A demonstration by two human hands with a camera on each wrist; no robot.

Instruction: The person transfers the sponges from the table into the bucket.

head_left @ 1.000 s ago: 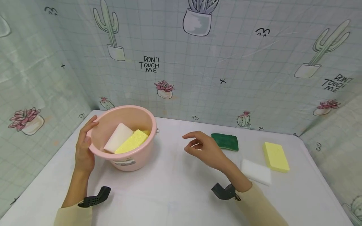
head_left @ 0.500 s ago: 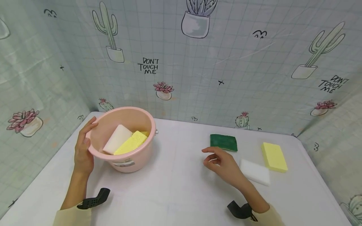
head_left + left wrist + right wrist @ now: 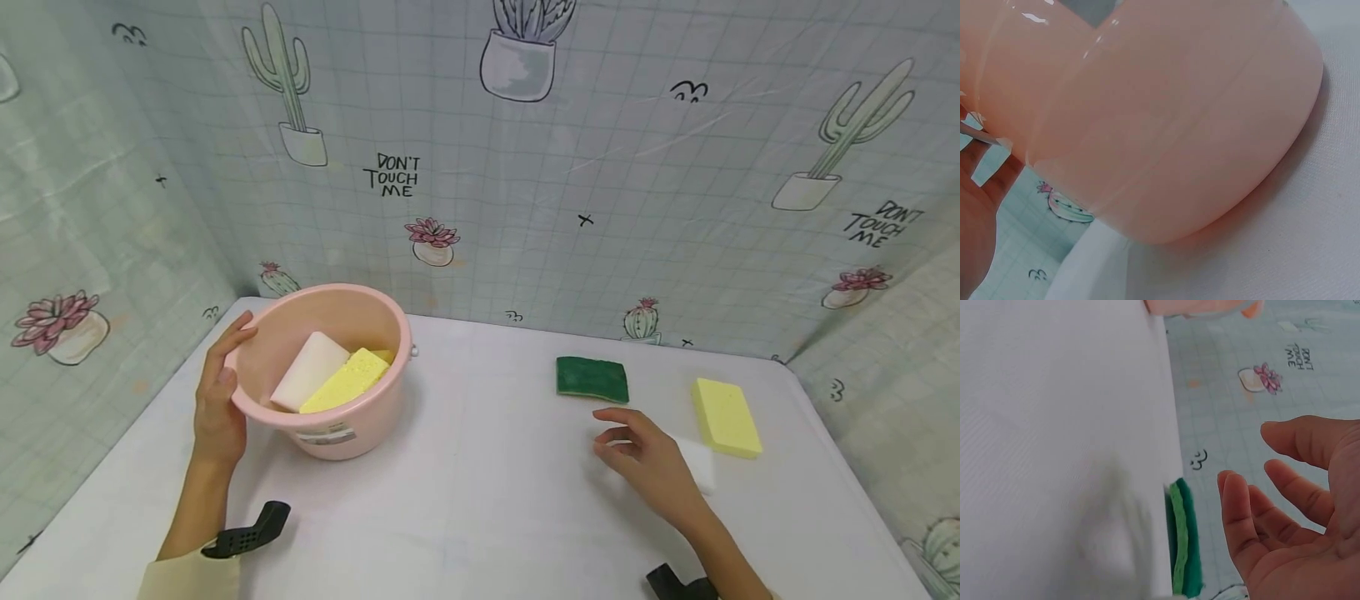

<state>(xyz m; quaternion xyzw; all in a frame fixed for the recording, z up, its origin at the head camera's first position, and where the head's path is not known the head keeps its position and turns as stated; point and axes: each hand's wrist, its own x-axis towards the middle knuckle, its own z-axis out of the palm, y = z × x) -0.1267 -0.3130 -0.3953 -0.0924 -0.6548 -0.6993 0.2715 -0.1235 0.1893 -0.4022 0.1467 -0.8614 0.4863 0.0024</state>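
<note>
The right hand (image 3: pixel 651 461), fingers (image 3: pixel 1242 519) loosely spread and empty, hovers over the near end of the white sponge (image 3: pixel 701 463), whose long axis runs rightward along the bench (image 3: pixel 480 500).

L hand (image 3: pixel 217 400) cupped, R hand (image 3: pixel 651 457) loose

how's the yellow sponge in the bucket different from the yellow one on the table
The yellow sponge in the bucket leans tilted inside the pink bucket, touching a white sponge. The yellow sponge on the table lies flat on the white table, touching nothing visible. Both are pale yellow rectangular blocks.
</note>
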